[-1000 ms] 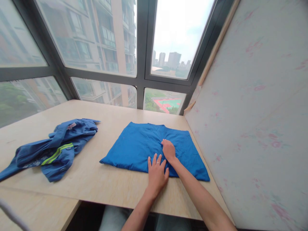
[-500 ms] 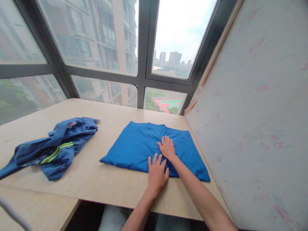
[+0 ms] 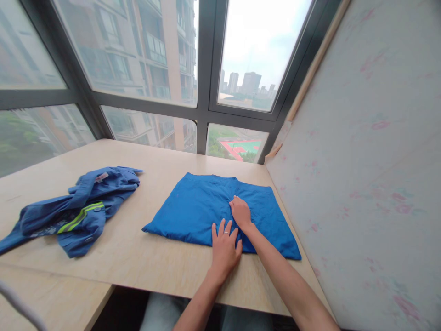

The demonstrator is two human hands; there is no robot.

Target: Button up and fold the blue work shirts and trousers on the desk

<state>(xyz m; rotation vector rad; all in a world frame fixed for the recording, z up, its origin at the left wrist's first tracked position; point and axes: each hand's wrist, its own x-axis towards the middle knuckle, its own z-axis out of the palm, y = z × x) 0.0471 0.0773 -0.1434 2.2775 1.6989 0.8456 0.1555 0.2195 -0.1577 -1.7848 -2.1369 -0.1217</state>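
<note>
A folded blue garment (image 3: pixel 193 207) is shown lying flat on a pale wood-patterned desk (image 3: pixel 138 266), centre to right of centre in the frame, its narrower edge set toward the window and its wider edge toward the lower frame. The near edge is overlaid by the left hand (image 3: pixel 224 250), placed palm down below the centre; its fingers are extended and spread apart on the cloth, and a ring (image 3: pixel 226 233) is worn on one of them. The right hand (image 3: pixel 241 214) is rested on the garment just above and to the right of the left; its fingers are curled and drawn together, but whether cloth is pinched beneath them cannot be told. Creases are gathered in the fabric around this hand.

At the left of the frame, well apart from both hands, a crumpled blue top (image 3: pixel 113 191) is spread on the desk, marked by yellow-green stripes (image 3: pixel 82 217) and a pale label (image 3: pixel 101 177). The upper frame is occupied by a dark-framed window (image 3: pixel 201 92), through which buildings (image 3: pixel 151 50) and a red-and-green court (image 3: pixel 248 147) are seen. The right side is bounded by a wall (image 3: pixel 361 184) patterned with faint pink flowers.
</note>
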